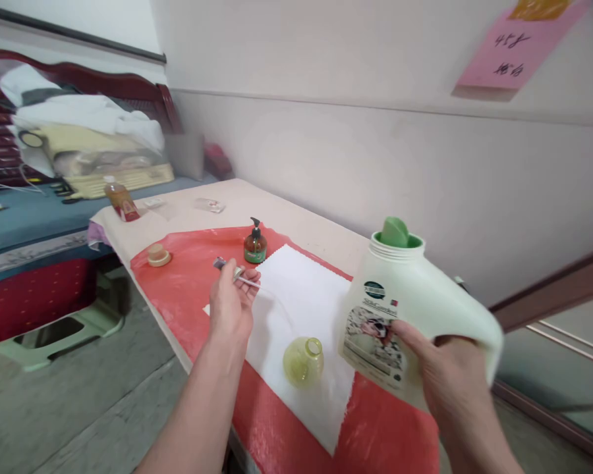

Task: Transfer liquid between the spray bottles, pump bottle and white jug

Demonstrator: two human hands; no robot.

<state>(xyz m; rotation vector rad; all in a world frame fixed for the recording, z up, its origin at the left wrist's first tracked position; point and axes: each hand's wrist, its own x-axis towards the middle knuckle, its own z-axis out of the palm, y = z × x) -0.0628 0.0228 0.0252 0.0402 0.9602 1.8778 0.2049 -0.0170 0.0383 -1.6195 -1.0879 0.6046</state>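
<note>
My right hand [449, 375] grips a large pale green detergent jug [425, 283] by its handle, holding it up over the right part of the table. The jug's cap is off and a green pour spout shows in its neck. In my left hand [233, 299] is a pump head [237, 273] with a thin clear dip tube pointing down to the right. Below, a small yellow-green bottle [301, 362] stands uncapped on a white cloth [296, 289]. Behind my left hand stands a brown pump bottle [255, 247] with a black pump top.
Red plastic sheet [192, 263] lies under the cloth. A beige cap [158, 255] rests on its left part. Farther back are a drink bottle [122, 199] and a clear packet [209, 205]. A red-topped stool [39, 303] stands at left; a wall runs behind the table.
</note>
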